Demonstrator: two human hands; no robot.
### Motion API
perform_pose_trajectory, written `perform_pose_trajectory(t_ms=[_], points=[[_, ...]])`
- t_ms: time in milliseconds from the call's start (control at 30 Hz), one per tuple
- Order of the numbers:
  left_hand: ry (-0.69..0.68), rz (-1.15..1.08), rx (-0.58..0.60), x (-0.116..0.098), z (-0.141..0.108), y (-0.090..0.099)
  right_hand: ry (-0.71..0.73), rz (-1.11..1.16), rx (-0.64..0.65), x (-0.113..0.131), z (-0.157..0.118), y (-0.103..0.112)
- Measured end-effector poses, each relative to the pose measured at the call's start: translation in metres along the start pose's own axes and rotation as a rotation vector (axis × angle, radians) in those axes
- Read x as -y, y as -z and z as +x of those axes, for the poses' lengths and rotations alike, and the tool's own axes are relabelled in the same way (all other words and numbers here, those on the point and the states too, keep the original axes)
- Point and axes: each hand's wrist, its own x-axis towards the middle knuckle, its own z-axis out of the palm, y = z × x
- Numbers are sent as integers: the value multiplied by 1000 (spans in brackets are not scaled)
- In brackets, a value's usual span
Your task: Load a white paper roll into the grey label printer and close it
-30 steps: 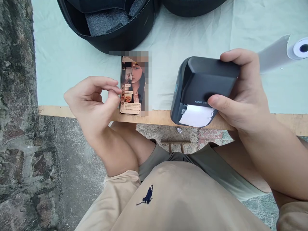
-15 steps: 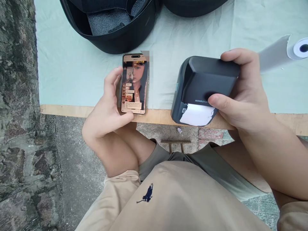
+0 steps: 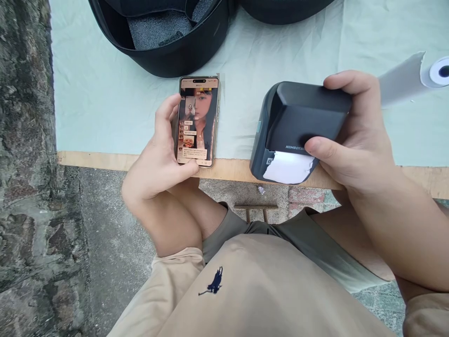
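My left hand point(image 3: 159, 152) holds a phone point(image 3: 197, 124) upright near the table's front edge, fingers at its left side and thumb on the lower part of the lit screen. The screen shows a chat over a portrait background. A black label printer point(image 3: 298, 117) marked NIIMBOT is in my right hand point(image 3: 358, 126), gripped by its right end, with the thumb on its front face. A strip of white paper point(image 3: 289, 167) with a torn edge sticks out of the printer's lower side.
An open black zip case point(image 3: 175, 58) with grey foam stands at the back left, and another black case part point(image 3: 280, 11) is beside it. A paper roll point(image 3: 438, 74) lies partly unrolled at the right. The table point(image 3: 91, 159) has a wooden front edge.
My left hand and the phone have shifted very slightly to the right and up. The thumb has moved a little along the bottom of the screen. The printer is held almost as before.
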Motion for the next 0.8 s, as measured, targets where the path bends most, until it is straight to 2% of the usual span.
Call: perform_pose_trajectory(t_ms=[233, 567, 800], points=[[-104, 125, 10, 6, 3, 1, -20, 20, -4, 1, 0, -1], [-20, 105, -7, -5, 2, 1, -13, 8, 1, 1, 0, 0], [-34, 69, -10, -9, 2, 2, -18, 13, -8, 1, 0, -1]])
